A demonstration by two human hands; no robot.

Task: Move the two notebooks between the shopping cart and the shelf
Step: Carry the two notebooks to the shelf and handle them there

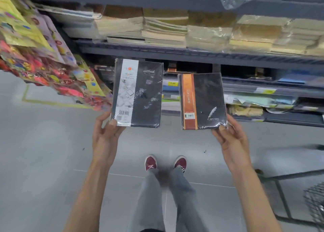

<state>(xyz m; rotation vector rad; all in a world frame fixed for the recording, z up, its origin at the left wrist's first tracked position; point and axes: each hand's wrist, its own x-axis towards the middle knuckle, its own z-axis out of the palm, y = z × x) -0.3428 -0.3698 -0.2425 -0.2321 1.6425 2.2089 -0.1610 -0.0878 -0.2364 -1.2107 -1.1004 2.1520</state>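
I hold two plastic-wrapped black notebooks up in front of the grey metal shelf (175,53). My left hand (105,135) grips the bottom left corner of the larger notebook with a white band (138,93). My right hand (229,140) pinches the bottom right corner of the smaller notebook with an orange band (203,101). Both covers face me and stand apart from each other. A corner of the wire shopping cart (315,202) shows at the lower right edge.
The shelf levels hold stacks of wrapped paper and notebooks (164,30). A rack of colourful sticker packs (40,56) hangs at the left. My legs and red shoes (165,162) stand on the grey tiled floor (43,161) below.
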